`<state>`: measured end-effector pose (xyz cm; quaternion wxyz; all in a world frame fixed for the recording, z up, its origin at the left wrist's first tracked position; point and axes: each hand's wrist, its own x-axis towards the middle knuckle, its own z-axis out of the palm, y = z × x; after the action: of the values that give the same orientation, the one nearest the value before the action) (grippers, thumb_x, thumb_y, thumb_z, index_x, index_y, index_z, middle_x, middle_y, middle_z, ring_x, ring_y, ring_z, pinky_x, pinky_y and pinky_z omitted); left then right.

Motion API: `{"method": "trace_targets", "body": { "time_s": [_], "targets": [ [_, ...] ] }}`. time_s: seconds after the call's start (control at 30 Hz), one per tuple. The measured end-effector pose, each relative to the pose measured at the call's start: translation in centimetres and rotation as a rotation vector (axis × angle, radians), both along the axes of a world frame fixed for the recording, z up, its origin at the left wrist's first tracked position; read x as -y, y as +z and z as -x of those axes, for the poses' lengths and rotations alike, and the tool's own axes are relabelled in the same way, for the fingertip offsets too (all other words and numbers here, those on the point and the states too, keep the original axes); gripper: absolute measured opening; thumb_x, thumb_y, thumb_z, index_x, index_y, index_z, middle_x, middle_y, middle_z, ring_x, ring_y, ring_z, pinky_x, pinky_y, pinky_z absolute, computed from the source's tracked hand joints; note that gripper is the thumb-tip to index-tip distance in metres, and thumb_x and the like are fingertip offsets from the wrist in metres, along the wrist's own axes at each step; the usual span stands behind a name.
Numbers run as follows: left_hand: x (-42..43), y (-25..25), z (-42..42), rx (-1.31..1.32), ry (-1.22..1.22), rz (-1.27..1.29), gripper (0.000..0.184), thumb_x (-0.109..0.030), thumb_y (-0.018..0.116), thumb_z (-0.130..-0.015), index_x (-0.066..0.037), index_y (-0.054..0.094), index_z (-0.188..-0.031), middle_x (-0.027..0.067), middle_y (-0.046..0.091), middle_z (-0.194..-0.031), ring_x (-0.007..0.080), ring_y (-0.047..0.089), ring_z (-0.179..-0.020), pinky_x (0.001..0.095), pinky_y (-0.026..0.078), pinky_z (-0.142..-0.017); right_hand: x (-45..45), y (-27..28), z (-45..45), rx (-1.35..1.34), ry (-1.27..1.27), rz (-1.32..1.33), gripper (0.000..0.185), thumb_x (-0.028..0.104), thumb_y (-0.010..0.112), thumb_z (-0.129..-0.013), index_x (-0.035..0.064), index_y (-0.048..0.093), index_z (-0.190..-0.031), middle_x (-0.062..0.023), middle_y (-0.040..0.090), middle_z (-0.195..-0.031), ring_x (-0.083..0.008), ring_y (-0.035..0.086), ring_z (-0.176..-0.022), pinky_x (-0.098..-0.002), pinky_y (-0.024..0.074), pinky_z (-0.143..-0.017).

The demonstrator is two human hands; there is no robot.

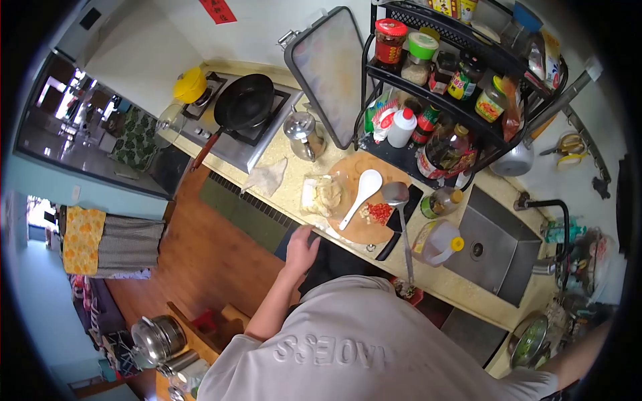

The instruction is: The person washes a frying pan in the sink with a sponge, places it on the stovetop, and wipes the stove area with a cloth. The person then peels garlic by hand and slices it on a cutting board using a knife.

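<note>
My left hand (302, 248) is just off the counter's front edge, fingers apart, holding nothing. Nearest to it is a clear glass container (321, 195) of pale pieces, at the left side of the round wooden board (364, 234). On the board lie a white spoon (362, 198) and chopped red pieces (380, 213) beside pale bits. A metal ladle (404, 220) crosses the board's right side. My right arm (585, 351) stretches to the lower right, near a metal bowl (529, 341) with green vegetables; the right hand is out of view.
A black pan (243, 102) sits on the stove (267, 140). A metal kettle (304, 136) and a cloth (265, 177) are nearby. Bottles fill the black rack (435, 93). An oil jug (436, 243) stands beside the sink (495, 244).
</note>
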<state>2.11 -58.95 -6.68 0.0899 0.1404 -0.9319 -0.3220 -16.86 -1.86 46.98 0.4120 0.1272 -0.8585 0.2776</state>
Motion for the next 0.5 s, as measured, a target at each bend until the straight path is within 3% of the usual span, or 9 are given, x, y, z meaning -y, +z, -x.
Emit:
{"method": "trace_targets", "body": {
  "time_s": [0.03,0.1,0.13,0.17,0.23,0.33,0.4,0.5],
  "targets": [
    [0.6,-0.2,1.0,0.006,-0.021,-0.004,0.05,-0.017,0.073,-0.079,0.0,0.057,-0.124,0.0238,0.06,-0.12,0.0372,0.059,-0.11,0.0395,0.049,-0.091,0.8,-3.7,-2.1,0.076,-0.015,0.03,0.025,0.022,0.069,-0.089,0.0019,0.061,-0.1,-0.0124,0.062,-0.085,-0.0189,0.056,-0.072,-0.0335,0.0486,-0.064],
    [1.4,-0.1,3.6,-0.058,-0.016,0.153,0.077,-0.024,0.08,-0.072,-0.003,0.044,-0.136,0.0267,0.044,-0.137,0.0416,0.044,-0.127,0.0461,0.039,-0.104,2.5,-12.7,-6.3,0.263,-0.148,0.008,0.015,0.016,0.062,-0.092,0.0043,0.06,-0.101,-0.0032,0.059,-0.09,-0.015,0.055,-0.076,-0.0304,0.0452,-0.066],
    [1.7,0.4,5.0,-0.054,-0.051,0.148,0.077,-0.024,0.08,-0.072,-0.003,0.044,-0.136,0.0267,0.044,-0.137,0.0416,0.044,-0.127,0.0461,0.039,-0.104,4.1,-16.8,-8.2,0.341,-0.195,-0.009,0.011,0.013,0.058,-0.093,0.0055,0.06,-0.101,0.0014,0.057,-0.092,-0.013,0.054,-0.078,-0.0289,0.0436,-0.067],
    [1.8,1.1,6.3,-0.008,-0.126,0.213,0.084,-0.026,0.082,-0.069,-0.005,0.04,-0.139,0.027,0.038,-0.141,0.0431,0.037,-0.131,0.051,0.035,-0.106,7.3,-20.6,-9.6,0.497,-0.107,0.136,0.003,0.01,0.059,-0.092,0.0072,0.058,-0.094,0.0051,0.05,-0.085,-0.0074,0.046,-0.072,-0.0223,0.0375,-0.067],
    [2.4,0.6,8.8,0.021,-0.227,0.271,0.092,-0.028,0.084,-0.067,-0.008,0.037,-0.142,0.0274,0.031,-0.145,0.0447,0.03,-0.136,0.056,0.031,-0.108,15.9,-26.5,-11.8,0.776,-0.003,0.317,0.012,0.002,0.066,-0.084,0.0071,0.059,-0.092,0.0069,0.048,-0.077,-0.0029,0.041,-0.068,-0.0198,0.036,-0.06],
    [4.2,-2.8,10.8,0.069,-0.301,0.345,0.093,-0.03,0.085,-0.064,-0.009,0.038,-0.142,0.0246,0.029,-0.147,0.0435,0.024,-0.139,0.0636,0.026,-0.108,23.1,-37.3,-14.8,1.064,0.071,0.558,0.011,0.002,0.069,-0.085,0.0045,0.061,-0.092,0.0036,0.055,-0.074,-0.0021,0.048,-0.068,-0.0192,0.0381,-0.056],
    [5.8,-4.1,11.3,0.019,-0.406,0.392,0.09,-0.021,0.083,-0.064,-0.01,0.038,-0.141,0.0233,0.03,-0.147,0.043,0.024,-0.14,0.0653,0.025,-0.108,26.8,-41.4,-17.0,1.194,0.078,0.478,0.011,0.002,0.07,-0.084,0.0021,0.061,-0.09,0.002,0.056,-0.073,-0.003,0.05,-0.067,-0.0209,0.041,-0.057],
    [8.2,-5.2,12.6,-0.043,-0.47,0.426,0.086,-0.011,0.079,-0.065,-0.011,0.039,-0.141,0.0218,0.03,-0.147,0.0426,0.025,-0.14,0.0651,0.025,-0.108,31.3,-46.3,-19.4,1.186,0.122,0.567,0.015,0.006,0.073,-0.083,0.0003,0.06,-0.089,0.001,0.057,-0.071,-0.0051,0.051,-0.065,-0.023,0.0436,-0.057]
  ]
}}
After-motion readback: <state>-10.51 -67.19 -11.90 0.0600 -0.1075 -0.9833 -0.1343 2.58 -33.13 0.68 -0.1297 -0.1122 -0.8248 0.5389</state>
